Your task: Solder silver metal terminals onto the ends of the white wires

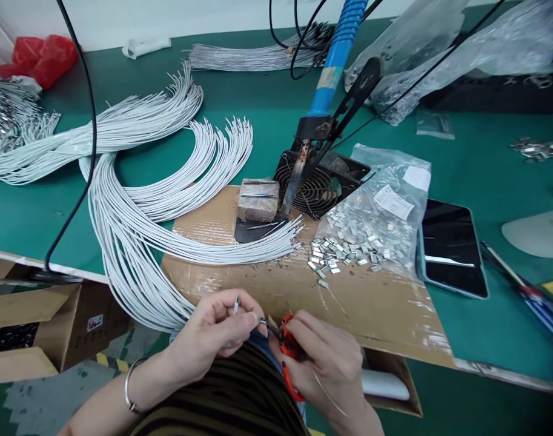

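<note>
My left hand (pixel 226 324) is closed on a thin white cable (pixel 235 306), pinching its end between thumb and forefinger. My right hand (pixel 328 360) grips small red-handled pliers (pixel 289 345), whose dark jaws reach to the pinched cable end. Whether the jaws touch the cable, I cannot tell. A thin pale strand (pixel 329 396) lies across the back of my right hand. Beyond my hands, a bundle of white cables (pixel 221 247) spreads over the cardboard sheet (pixel 276 290). Small metal connector shells (pixel 344 249) spill from a clear plastic bag (pixel 398 181) on the right.
Behind the cables, a soldering iron with a blue handle (pixel 333 66) stands in a holder near a black fan (pixel 319 184) and a grey block (pixel 258 200). A phone (pixel 453 248) lies at the right. More cables (pixel 122 124) cover the left. An open carton (pixel 53 324) sits below.
</note>
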### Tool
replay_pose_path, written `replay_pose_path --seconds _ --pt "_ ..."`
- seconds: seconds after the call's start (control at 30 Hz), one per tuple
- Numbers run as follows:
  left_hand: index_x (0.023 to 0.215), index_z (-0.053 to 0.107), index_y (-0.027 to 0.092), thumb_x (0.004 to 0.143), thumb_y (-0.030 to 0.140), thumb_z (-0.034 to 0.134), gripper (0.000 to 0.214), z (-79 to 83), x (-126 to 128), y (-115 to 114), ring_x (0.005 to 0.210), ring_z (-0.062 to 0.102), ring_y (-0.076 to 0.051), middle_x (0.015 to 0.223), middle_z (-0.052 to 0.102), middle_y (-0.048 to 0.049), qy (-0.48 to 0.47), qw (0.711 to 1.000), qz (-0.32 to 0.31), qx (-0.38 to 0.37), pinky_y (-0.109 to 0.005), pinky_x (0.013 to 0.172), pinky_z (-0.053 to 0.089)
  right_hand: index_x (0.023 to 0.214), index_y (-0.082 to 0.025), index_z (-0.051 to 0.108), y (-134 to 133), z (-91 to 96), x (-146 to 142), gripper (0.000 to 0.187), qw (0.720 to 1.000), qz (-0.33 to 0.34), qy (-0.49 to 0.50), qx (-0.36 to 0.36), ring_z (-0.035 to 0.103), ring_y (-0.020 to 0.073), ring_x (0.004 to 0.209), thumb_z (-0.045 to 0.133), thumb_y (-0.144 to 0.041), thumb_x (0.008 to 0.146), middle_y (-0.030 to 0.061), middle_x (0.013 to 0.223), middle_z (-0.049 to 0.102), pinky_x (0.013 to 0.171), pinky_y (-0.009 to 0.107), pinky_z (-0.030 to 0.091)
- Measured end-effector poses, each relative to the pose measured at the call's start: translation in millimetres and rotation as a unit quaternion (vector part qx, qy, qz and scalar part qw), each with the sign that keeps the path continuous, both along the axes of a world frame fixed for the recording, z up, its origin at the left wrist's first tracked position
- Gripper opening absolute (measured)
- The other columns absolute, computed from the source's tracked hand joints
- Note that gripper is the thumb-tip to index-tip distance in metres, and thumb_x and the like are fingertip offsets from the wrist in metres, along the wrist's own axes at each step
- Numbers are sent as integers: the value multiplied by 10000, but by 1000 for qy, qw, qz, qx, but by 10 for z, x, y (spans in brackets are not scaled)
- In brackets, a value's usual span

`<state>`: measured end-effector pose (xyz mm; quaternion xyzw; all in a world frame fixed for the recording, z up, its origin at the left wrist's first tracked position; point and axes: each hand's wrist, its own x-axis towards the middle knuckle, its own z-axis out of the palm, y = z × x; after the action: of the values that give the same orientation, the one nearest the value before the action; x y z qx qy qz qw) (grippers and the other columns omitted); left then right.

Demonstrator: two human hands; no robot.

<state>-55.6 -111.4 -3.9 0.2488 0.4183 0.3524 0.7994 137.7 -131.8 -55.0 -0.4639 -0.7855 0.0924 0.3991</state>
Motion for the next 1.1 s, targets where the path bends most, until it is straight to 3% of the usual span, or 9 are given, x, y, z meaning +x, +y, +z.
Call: replay_pose_path --seconds 0.2,0.37,0.47,0.53,0.63,0.8,1.1 --pt "859 731 137 871 512 842 391 -63 11 -45 462 254 -32 630 553 39 46 998 3 51 -208 429 147 671 -221 526 -40 -28 -77 321 999 -21 42 -9 444 94 473 667 -118 941 -43 570 503 491 238 345" --pt "874 748 138 906 533 805 400 -141 12 -116 471 261 -40 628 504 51 120 986 31 111 -214 423 147 602 -216 471 -75 -66 -174 402 986 -83 135 -50 396 73 408 643 -130 956 -55 521 448 412 224 300" --pt "871 744 143 923 511 797 376 -165 -16 -140 454 224 -42 558 379 96 101 988 43 110 -208 424 145 586 -255 339 -41 -52 -57 512 964 -144 211 -71 362 81 318 470 -142 1067 -75 424 346 355 215 315" --pt "847 717 152 904 507 817 373 -165 -28 -130 440 183 -39 532 311 123 67 992 50 91 -199 416 143 583 -257 347 -22 -42 38 519 955 -165 233 -81 393 90 314 490 -128 1065 -75 406 360 367 218 345" --pt "834 697 155 882 507 837 382 -146 -23 -101 443 178 -38 538 324 125 55 994 52 81 -192 413 157 588 -214 473 -23 -34 52 432 965 -120 204 -108 421 76 378 655 -117 967 -64 484 449 386 210 321" --pt "848 705 141 903 542 804 417 -113 -19 -93 454 206 -44 536 357 108 75 993 36 88 -200 429 160 595 -213 433 -61 -22 -133 407 982 -20 144 -121 388 71 477 645 -103 924 -65 586 383 454 205 316" --pt "855 687 146 909 535 799 408 -114 -30 -80 441 198 -41 528 370 106 45 996 24 78 -201 418 136 624 -216 467 -29 -2 -147 358 993 8 81 -85 354 72 484 630 -104 922 -68 601 376 463 211 292"
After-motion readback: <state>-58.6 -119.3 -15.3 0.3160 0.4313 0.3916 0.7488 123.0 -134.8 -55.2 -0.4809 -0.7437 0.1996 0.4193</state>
